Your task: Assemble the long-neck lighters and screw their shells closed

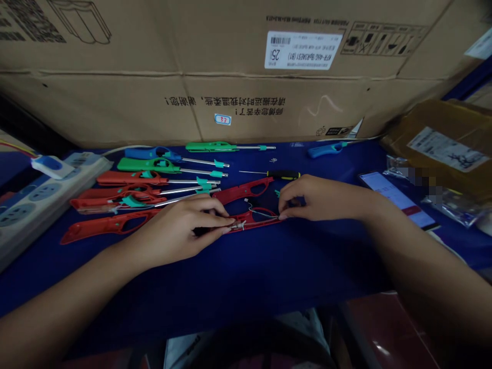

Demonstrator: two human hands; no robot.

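My left hand (200,220) and right hand (303,200) pinch opposite ends of an opened red lighter shell (255,224), near the front edge of the blue tabletop (246,277); bare surface lies nearer me.

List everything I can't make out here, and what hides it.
All in the head view:
- Left end of the open red casing: covered by the left hand.
- Anything between the fingertips of the right hand: hidden by the fingers.
- Text on the phone: too small.
- Near end of the power strip: cut off by the left edge.
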